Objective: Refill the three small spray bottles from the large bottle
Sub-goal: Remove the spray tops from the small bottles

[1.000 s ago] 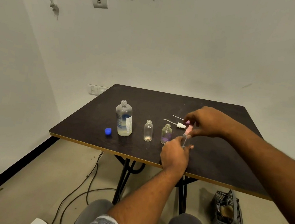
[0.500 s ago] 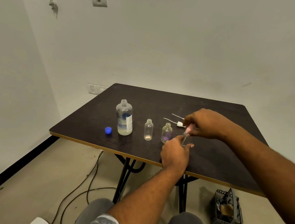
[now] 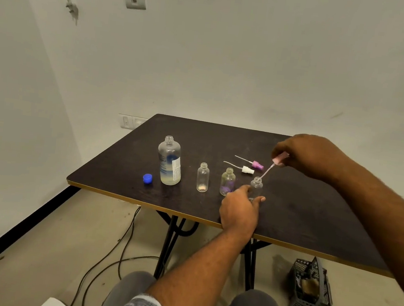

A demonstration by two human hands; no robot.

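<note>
On the dark table (image 3: 302, 214) the large clear bottle (image 3: 170, 160) stands uncapped, its blue cap (image 3: 147, 179) lying to its left. Two small open bottles stand in a row to its right: one (image 3: 202, 180) with an orange trace at the bottom, one (image 3: 227, 184) with purple inside. My left hand (image 3: 239, 211) holds the third small bottle (image 3: 256, 186) upright on the table. My right hand (image 3: 304, 155) pinches a pink spray head (image 3: 278, 159) above it; the tube's tip is at the bottle's mouth. A purple spray head (image 3: 257, 164) and a white one (image 3: 247, 170) lie behind.
The table's yellow front edge (image 3: 140, 200) runs close to my knees. A grey plastic basket (image 3: 312, 291) sits on the floor at the right. Cables (image 3: 122, 249) trail on the floor under the table's black legs. Walls close in at the left and back.
My right hand has lifted the pink spray head up and to the right, drawing its tube almost out of the small bottle. My left hand still holds that bottle.
</note>
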